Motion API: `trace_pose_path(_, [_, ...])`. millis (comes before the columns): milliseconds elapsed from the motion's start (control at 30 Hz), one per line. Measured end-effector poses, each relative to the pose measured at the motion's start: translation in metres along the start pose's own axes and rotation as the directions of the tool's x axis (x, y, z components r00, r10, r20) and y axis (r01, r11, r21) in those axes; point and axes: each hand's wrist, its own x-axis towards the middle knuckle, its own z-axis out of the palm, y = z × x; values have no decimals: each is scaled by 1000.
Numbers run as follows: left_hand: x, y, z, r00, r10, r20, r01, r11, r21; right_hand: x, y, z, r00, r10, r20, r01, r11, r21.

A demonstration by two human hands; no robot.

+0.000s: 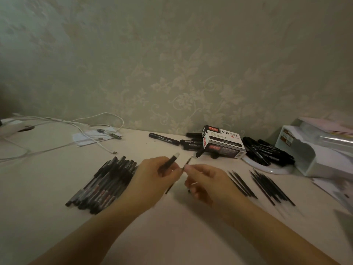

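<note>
**penfan22:** What are we looking at here? Pale worktop [172, 226], a big heap of black pens [107, 182] on the left, a marker box [223, 142] at the back, loose refills [267, 186] on the right.

**inkling:** Yep, and in the middle, above the worktop, our left grip [152, 176] has its fingers curled round a pen barrel [171, 162] that pokes up past them. Our right grip [208, 182] pinches a thin refill [188, 162] just beside the barrel. We can't tell if they're touching, it's blurry.
</note>
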Motion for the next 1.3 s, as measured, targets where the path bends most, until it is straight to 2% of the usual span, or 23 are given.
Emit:
trace_pose_path(100, [-4,-7,10,1000,6,24,-5,998,-62,-1,11,5,998,-63,17,63,998,-12])
trace_pose_path(200, [-6,-16,9,998,21,62,-20,1000,-5,6,12,-4,983,-112,-143,105,993,-61])
trace_pose_path(300, [-8,-21,8,994,48,101,-53,998,46,12,2,-21,919,-156,-361,196,978,76])
trace_pose_path(367, [-9,-21,9,990,80,114,-87,994,60,13,-4,-29,890,-172,-422,277,940,200])
trace_pose_path(467, [-10,-17,9,988,94,119,-97,995,25,13,-6,-30,899,-166,-405,291,917,271])
trace_pose_path(633, [-10,-14,9,987,98,130,-101,995,17,13,1,-20,918,-148,-369,237,949,210])
trace_pose_path(1300, [-9,-16,12,989,40,145,-37,999,-24,15,2,-23,903,-177,-392,255,954,155])
